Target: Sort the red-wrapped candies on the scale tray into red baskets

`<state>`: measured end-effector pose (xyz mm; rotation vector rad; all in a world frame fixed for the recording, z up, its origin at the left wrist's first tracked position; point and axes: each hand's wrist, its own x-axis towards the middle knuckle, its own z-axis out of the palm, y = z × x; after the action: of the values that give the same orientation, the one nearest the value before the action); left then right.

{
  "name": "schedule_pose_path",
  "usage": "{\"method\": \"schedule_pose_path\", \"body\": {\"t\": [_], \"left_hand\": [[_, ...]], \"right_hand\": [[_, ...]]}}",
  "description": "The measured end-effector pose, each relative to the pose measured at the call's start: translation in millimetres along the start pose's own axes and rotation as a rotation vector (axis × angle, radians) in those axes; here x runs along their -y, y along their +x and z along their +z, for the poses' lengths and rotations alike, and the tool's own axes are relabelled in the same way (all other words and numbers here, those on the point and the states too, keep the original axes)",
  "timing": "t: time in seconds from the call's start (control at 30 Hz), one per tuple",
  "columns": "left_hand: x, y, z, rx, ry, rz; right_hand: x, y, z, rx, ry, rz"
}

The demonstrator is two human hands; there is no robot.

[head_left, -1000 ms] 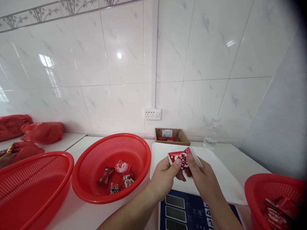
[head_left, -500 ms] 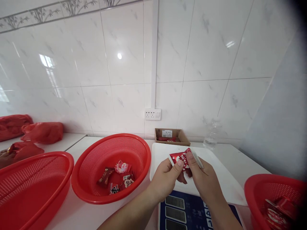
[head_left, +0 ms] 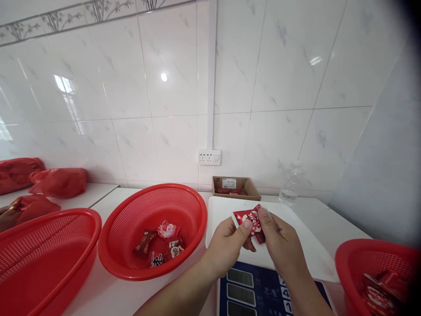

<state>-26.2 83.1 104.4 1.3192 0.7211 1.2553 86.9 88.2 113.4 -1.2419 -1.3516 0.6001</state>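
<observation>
A small red snack packet (head_left: 245,216) with white lettering is held between both hands above the white pan (head_left: 226,206) of a digital scale. My left hand (head_left: 227,243) pinches its left side, thumb on the front. On its right side, my right hand (head_left: 281,239) grips it with the thumb pressed over the front. Fingers behind the packet are mostly hidden. Below my wrists lies the scale's blue panel (head_left: 263,274), with several grey displays and keys. Left of my hands, a round red basket (head_left: 110,245) holds several wrapped snacks (head_left: 167,229).
A cardboard box (head_left: 252,189) with red packets stands by the wall, near a clear plastic bottle (head_left: 289,186). Another red basket (head_left: 345,259) with packets is at right, one more (head_left: 95,219) at left. Another person's hand (head_left: 9,215) touches a red bag (head_left: 36,208) at far left.
The packet has turned slightly in my fingers, so more of its front shows. My right hand has shifted a little; the baskets and scale stay put.
</observation>
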Motion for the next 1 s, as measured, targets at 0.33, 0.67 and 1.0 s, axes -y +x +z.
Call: {"method": "schedule_pose_path", "body": {"t": [0.33, 0.67, 1.0], "left_hand": [[2.0, 0.7, -0.6, -0.013, -0.015, -0.01], [1.7, 1.2, 0.2, -0.006, 0.02, -0.008], [2.0, 1.3, -0.1, 0.005, 0.012, 0.004]], "right_hand": [[-6.4, 3.2, -2.0, -0.002, -0.008, -0.02], [-7.8, 4.4, -1.3, -0.04, -0.089, -0.041], [-8.1, 3.8, -1.9, -0.025, -0.064, -0.019]]}}
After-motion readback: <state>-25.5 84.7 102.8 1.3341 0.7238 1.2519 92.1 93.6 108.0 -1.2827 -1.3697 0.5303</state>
